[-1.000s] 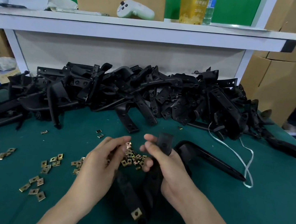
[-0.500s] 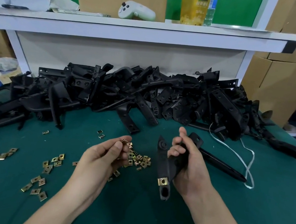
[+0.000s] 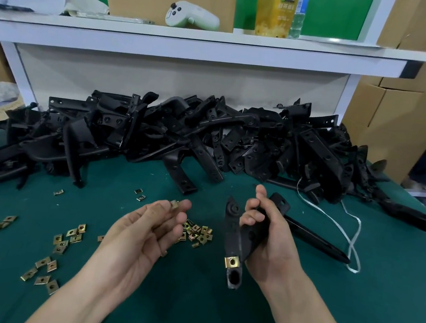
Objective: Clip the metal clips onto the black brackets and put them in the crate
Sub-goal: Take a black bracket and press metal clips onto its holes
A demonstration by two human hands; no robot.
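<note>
Grip firm on a black bracket (image 3: 232, 234), the right hand (image 3: 268, 246) holds it tilted over the green worktop (image 3: 348, 314), one fitted clip (image 3: 231, 262) at its near end. Left hand (image 3: 142, 236) pinches a loose metal clip (image 3: 173, 204) just left of the bare far end; judged best pushed on squarely until it seats. No crate is in view.

Cannot make out the shape of the metal clip (image 3: 174, 204), mostly covered by the pinching thumb and fingertip of the left hand (image 3: 142, 236). Loses the black bracket (image 3: 232, 234) mid-length behind the gripping right hand (image 3: 268, 244). Crops the yellow bottle (image 3: 277, 7) at the top edge, the bracket pile (image 3: 182, 135) at the left.
</note>
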